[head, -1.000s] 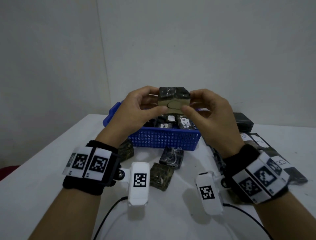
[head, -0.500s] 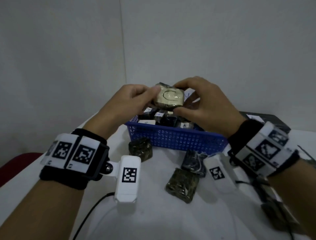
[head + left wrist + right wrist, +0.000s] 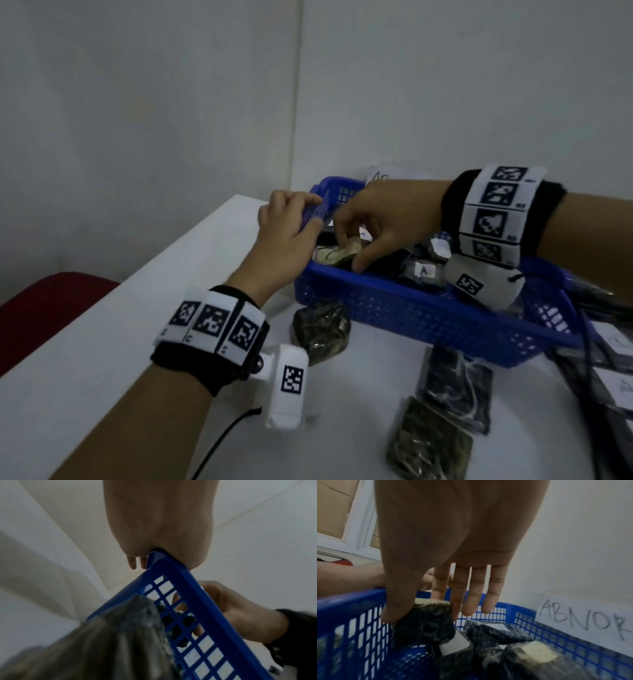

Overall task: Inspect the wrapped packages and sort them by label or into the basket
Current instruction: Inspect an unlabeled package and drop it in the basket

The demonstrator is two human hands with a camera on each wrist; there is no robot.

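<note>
Right wrist view: right hand (image 3: 453,536) pinched wrapped package (image 3: 423,623) thumb-to-fingers inside basket (image 3: 351,601); left hand (image 3: 287,236) gripped basket rim. Risk: package could snag mesh, tip out.

Plain pale walls (image 3: 171,102) are seen meeting in a corner seam at the upper centre. A white table (image 3: 85,342) fills the lower frame; something red (image 3: 44,301), unidentifiable, is glimpsed at the lower left. The light is dim.

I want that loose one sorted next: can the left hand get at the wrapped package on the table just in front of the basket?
Probably, once freed: the left hand grips the blue basket rim, and the wrapped package lies uncovered just below its wrist.
</note>
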